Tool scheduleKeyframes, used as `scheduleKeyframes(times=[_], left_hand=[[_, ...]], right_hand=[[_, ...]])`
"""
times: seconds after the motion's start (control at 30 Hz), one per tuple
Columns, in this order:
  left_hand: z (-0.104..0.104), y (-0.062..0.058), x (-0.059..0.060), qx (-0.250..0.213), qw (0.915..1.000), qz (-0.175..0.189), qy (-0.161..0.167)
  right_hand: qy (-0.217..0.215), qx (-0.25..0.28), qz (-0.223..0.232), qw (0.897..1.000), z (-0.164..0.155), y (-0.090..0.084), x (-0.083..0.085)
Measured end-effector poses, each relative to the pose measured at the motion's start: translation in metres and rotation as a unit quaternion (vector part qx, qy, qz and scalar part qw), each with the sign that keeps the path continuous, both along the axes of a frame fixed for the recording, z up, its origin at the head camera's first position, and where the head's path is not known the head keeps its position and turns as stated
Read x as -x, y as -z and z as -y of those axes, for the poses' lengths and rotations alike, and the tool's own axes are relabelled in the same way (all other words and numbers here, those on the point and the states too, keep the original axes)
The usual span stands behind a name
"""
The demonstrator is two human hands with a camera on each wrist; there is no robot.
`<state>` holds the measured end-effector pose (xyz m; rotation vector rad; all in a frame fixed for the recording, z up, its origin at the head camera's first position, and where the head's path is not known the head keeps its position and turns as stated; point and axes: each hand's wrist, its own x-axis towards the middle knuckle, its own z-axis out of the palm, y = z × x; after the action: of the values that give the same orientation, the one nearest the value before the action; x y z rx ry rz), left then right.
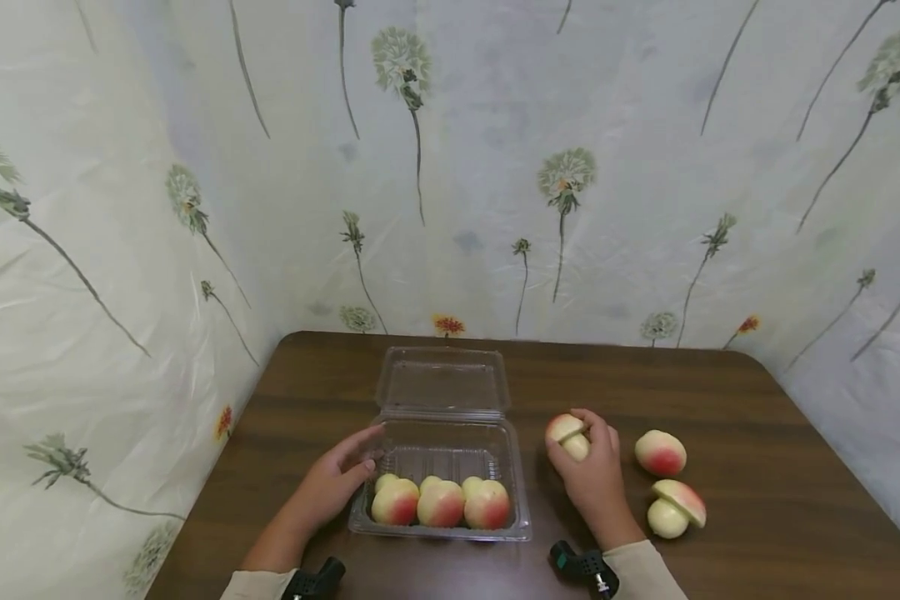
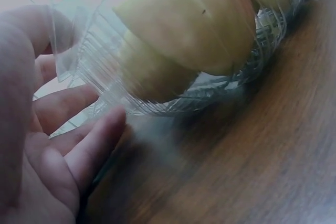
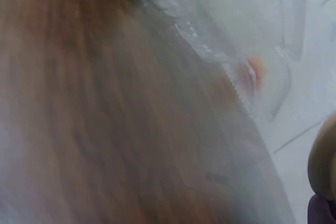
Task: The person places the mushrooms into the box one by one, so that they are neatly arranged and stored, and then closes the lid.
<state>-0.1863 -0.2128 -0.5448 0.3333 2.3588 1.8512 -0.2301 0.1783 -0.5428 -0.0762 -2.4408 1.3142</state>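
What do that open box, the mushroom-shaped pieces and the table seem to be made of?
Box: probably thin, glossy plastic, judging by its see-through ribbed walls and highlights. Mushroom-shaped pieces: smooth, cream with red-tinted caps, perhaps painted foam or plastic; the look doesn't settle it. Table: wood or wood-look laminate, given its dark brown streaky grain and sheen.

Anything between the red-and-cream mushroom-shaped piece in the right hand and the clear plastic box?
Only the right wall of the box; brown wooden table shows between that and the piece. Clear lid is open behind, left hand at the left side.
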Motion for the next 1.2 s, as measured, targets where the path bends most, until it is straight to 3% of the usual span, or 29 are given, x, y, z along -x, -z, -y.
scheduleKeyframes(times=[0.07, 0.37, 0.53, 0.93, 1.2], left_hand=[[-0.002, -0.006, -0.003, 0.003, 1.0, 0.003, -0.006], [0.005, 0.001, -0.003, -0.001, 0.9995, -0.004, -0.032], [0.005, 0.002, 0.0, -0.009, 0.9997, -0.007, -0.023], [0.009, 0.003, -0.001, -0.02, 0.9996, -0.01, -0.017], [0.004, -0.001, 0.002, -0.015, 0.9998, -0.007, -0.01]], right_hand=[[-0.005, 0.001, -0.002, 1.0, 0.004, 0.0, -0.002], [-0.017, 0.02, -0.017, 1.0, 0.02, -0.008, 0.0], [-0.012, 0.03, -0.018, 0.999, 0.023, -0.016, -0.003], [-0.059, 0.094, 0.0, 0.994, 0.06, -0.04, -0.023], [-0.061, 0.064, -0.007, 0.996, 0.077, -0.057, -0.035]])
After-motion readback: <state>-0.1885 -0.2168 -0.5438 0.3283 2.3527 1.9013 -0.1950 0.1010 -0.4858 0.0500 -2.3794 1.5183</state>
